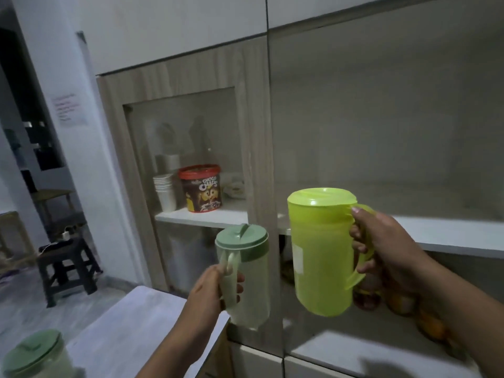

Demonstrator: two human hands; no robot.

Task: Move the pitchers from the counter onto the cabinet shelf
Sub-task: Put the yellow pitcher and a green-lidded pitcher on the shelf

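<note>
My left hand (211, 290) grips the handle of a clear pitcher with a sage-green lid (245, 274), held in the air in front of the cabinet frame. A larger lime-green pitcher (319, 252) hangs from my right hand (381, 246), which is wrapped around its handle, level with the white cabinet shelf (441, 236). Another green-lidded pitcher (35, 353) stands on the white counter (131, 331) at the bottom left corner.
Behind the cabinet's left glass door (191, 137), the shelf holds a stack of paper cups (165, 190) and a red-lidded cereal tub (201, 188). Orange fruit (433, 326) and jars sit on the lower shelf at right. A dark stool (65, 266) stands on the floor at left.
</note>
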